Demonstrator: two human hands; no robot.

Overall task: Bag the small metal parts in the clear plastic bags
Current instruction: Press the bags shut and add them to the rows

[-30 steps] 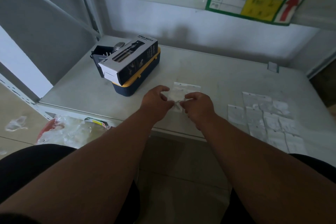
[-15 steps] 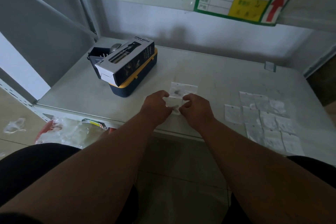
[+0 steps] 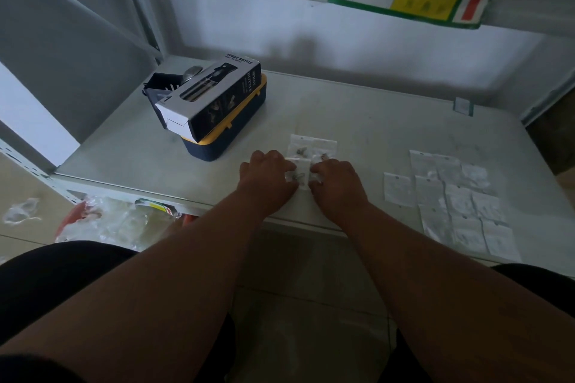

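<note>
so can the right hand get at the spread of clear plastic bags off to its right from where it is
Probably yes. The right hand rests on the grey shelf, and the spread of clear plastic bags lies flat on that shelf with bare surface between them.

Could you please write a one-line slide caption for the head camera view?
Both hands, left hand and right hand, press a clear plastic bag of metal parts flat on the shelf.

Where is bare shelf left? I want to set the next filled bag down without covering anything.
The widest bare stretch of the shelf lies behind the hands, between the spray bottle box and the small tag near the back right. A narrower strip runs between the right hand and the spread bags. The right front is crowded.
</note>
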